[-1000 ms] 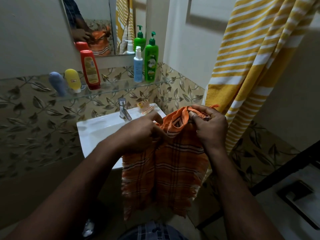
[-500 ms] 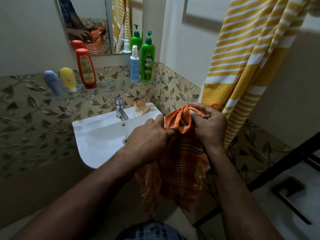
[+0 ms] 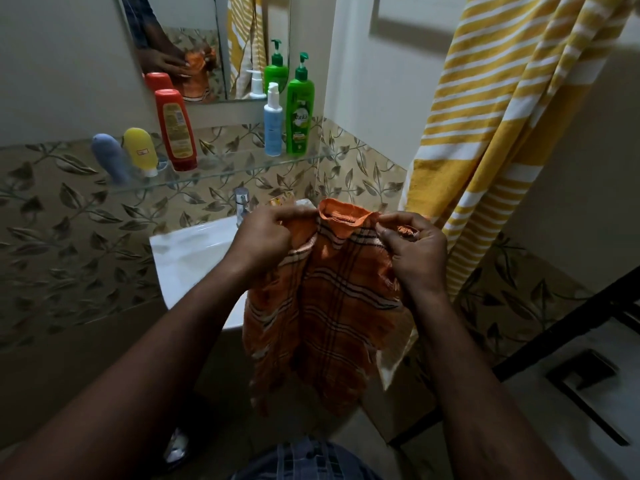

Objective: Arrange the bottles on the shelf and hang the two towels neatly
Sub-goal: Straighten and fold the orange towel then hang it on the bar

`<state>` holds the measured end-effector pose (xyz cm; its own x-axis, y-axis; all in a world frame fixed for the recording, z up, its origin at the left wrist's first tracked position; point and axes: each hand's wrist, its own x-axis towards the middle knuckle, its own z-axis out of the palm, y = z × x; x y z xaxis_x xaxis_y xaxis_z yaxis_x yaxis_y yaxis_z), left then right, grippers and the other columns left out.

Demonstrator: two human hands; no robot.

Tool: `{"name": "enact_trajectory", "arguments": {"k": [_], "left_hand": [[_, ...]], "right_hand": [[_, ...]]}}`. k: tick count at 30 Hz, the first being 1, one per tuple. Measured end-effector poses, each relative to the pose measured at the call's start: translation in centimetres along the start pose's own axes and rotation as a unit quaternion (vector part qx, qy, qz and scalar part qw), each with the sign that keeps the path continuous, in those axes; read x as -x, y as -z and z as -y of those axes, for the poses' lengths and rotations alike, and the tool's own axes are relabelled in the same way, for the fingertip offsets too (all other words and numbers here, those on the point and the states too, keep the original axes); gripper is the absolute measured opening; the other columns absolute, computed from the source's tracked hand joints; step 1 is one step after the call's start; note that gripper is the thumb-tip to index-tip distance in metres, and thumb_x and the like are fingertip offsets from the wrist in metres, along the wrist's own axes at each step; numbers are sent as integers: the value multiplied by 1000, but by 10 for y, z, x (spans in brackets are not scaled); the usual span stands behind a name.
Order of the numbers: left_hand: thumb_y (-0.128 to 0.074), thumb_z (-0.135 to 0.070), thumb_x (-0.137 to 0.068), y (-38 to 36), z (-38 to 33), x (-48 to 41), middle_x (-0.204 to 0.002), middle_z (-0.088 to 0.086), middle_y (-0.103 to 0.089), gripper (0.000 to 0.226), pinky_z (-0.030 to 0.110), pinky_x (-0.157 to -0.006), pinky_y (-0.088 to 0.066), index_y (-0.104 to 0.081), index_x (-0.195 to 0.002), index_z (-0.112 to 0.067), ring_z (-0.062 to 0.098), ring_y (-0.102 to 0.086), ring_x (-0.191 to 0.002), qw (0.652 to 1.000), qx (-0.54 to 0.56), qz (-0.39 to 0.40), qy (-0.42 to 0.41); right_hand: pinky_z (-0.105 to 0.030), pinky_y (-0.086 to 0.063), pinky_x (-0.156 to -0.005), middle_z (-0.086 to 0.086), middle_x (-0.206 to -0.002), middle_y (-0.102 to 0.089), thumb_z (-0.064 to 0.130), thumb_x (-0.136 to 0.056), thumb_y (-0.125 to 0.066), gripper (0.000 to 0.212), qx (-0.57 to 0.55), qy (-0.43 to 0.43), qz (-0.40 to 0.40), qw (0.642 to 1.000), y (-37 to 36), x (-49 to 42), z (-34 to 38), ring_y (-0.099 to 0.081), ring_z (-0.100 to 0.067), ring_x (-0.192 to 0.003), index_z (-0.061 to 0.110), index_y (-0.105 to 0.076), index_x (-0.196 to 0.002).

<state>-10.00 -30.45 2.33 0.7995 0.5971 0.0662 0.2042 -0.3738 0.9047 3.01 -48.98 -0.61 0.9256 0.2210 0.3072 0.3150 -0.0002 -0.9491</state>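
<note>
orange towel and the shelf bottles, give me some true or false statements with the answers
1. The left hand and right hand both pinch the top edge of the orange checked towel. True.
2. The yellow striped towel is held in the left hand. False: it hangs at the right, and neither hand holds it.
3. Five bottles are on the glass shelf. True.
4. The green pump bottle is at the shelf's left end. False: it is at the right end, beside the light blue bottle.
5. The orange checked towel hangs from a rail. False: it hangs from the two hands, in front of the sink.
</note>
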Motion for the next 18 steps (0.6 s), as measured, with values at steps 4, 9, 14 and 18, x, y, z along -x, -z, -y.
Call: {"name": "enact_trajectory", "arguments": {"k": [4,9,14,18], "left_hand": [[-47,17,-84,1,15,6,-115,0,-76,63,26,-55,-53,-83,-95,-33,16,-71,-76,995,74,17,60],[-46,15,-88,-2,23,15,-110,-6,-64,60,35,-71,-51,-84,-84,-31,16,-60,-93,992,-97,80,2],[-47,10,-93,-11,29,18,-129,1,-58,63,32,-89,-47,-74,-128,-35,24,-55,-118,957,-253,130,-49],[-47,7,-96,-14,44,20,-113,-1,-54,71,39,-80,-53,-63,-137,-49,25,-63,-104,916,-328,221,-60]], "right_hand": [[-28,-57,-78,14,-76,-74,-9,-84,-68,39,45,-81,-27,995,-3,-4,-16,-69,-2,-75,25,-73,-64],[-23,-60,-69,-2,-80,-77,-18,-87,-54,46,38,-164,71,983,-2,-3,-21,-73,-13,-74,20,-77,-74],[-39,-42,-71,-15,-90,-80,-11,-91,-56,44,54,-179,120,975,-3,-2,-33,-56,-28,-78,22,-84,-88],[-46,-46,-77,-32,-101,-75,6,-82,-60,36,70,-200,118,970,-5,0,-44,-58,-35,-81,29,-86,-92]]}}
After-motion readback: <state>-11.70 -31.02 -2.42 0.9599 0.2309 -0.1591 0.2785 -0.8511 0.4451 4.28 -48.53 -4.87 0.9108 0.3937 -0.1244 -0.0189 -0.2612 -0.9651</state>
